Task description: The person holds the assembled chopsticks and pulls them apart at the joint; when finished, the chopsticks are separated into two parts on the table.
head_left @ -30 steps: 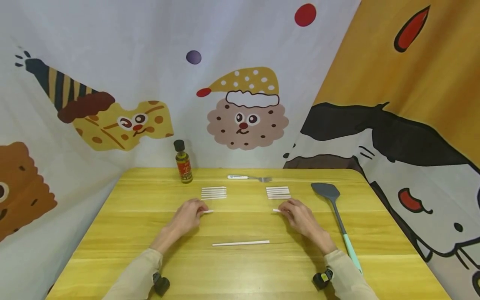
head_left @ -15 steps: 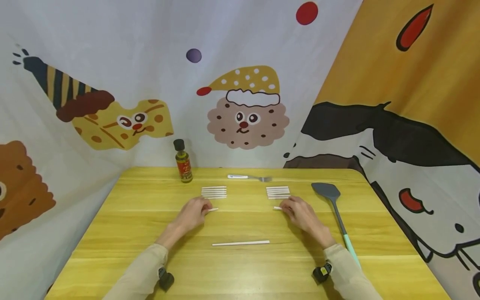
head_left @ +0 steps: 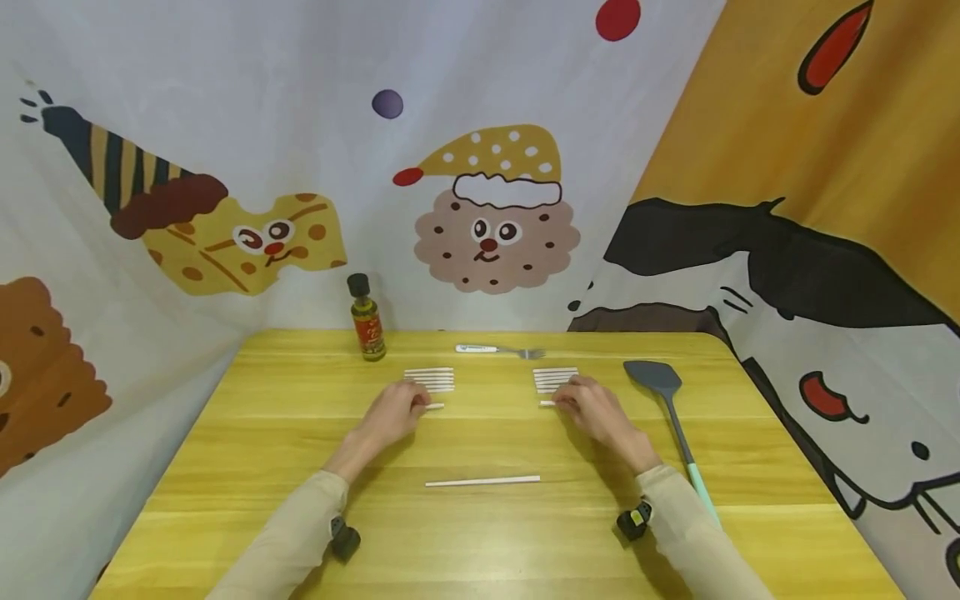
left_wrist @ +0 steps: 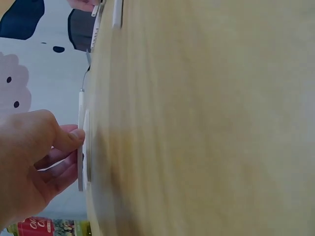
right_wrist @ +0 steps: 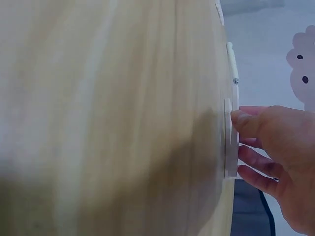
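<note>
On the wooden table, my left hand point(head_left: 393, 412) pinches a short white stick point(head_left: 435, 407) between thumb and fingertips, its free end pointing to the middle. My right hand point(head_left: 596, 410) does the same with a matching white stick point(head_left: 548, 403), whose end points left. Just beyond each hand lies a row of parallel white sticks, a left row point(head_left: 430, 379) and a right row point(head_left: 553, 379). The near fingers partly cover both rows. A longer white stick point(head_left: 482, 481) lies crosswise between the forearms. The right wrist view shows the thumb point(right_wrist: 241, 118) close over the table.
Behind the left row stands an oil bottle point(head_left: 367, 321) with a black cap. A fork point(head_left: 498, 352) with a white handle lies near the back edge. To the right is a grey spatula point(head_left: 660, 379) with a mint handle, partly behind the right sleeve. Printed curtains hang behind the table point(head_left: 480, 550).
Both hands, each with its white stick, have moved a little farther from me, up to the rows. My left hand has also shifted right. The view has tilted slightly down.
</note>
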Demonstrator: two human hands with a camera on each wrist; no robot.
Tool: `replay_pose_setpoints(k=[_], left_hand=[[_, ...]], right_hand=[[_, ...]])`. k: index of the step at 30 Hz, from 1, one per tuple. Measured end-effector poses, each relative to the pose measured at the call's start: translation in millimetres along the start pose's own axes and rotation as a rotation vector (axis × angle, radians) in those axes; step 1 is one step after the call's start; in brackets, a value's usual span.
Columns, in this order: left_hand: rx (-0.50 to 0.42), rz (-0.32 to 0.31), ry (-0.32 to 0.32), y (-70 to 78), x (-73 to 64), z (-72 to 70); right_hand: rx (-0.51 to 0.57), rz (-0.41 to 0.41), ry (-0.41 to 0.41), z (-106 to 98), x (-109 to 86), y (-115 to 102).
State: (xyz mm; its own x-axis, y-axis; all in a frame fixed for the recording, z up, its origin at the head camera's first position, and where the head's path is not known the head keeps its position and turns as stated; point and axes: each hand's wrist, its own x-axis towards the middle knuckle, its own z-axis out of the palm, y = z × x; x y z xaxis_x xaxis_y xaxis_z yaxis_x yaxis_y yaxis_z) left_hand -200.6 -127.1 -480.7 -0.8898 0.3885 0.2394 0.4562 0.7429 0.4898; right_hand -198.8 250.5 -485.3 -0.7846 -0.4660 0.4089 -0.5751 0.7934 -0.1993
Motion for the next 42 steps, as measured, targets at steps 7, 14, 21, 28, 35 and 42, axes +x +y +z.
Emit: replay_pose_setpoints(k=[7,14,21,28,35,42], left_hand=[[0.02,-0.028,-0.028,2.9,10.8,-0.3],[0.012,-0.038,-0.049,5.5,18.4,1.6],[0.029,0.005,-0.049,5.1,19.3,5.7],[0.028,-0.01,-0.03,1.9,18.2,7.9],[0.013,-0.02,-0.029,4.5,23.1,6.2],[0.017,-0.042,-0.042,5.2,24.1,8.7]], right_hand=[[-0.024,0.012,-0.043,-1,9.6,1],[-0.021,0.012,-0.073,4,15.8,0],[-0.019,0.035,-0.05,5,13.8,-2],[0.007,0.062,-0.011,6,12.5,0],[-0.002,0.049,0.017,6,12.8,6],[-0.013,0.069,0.002,6,11.4,8]])
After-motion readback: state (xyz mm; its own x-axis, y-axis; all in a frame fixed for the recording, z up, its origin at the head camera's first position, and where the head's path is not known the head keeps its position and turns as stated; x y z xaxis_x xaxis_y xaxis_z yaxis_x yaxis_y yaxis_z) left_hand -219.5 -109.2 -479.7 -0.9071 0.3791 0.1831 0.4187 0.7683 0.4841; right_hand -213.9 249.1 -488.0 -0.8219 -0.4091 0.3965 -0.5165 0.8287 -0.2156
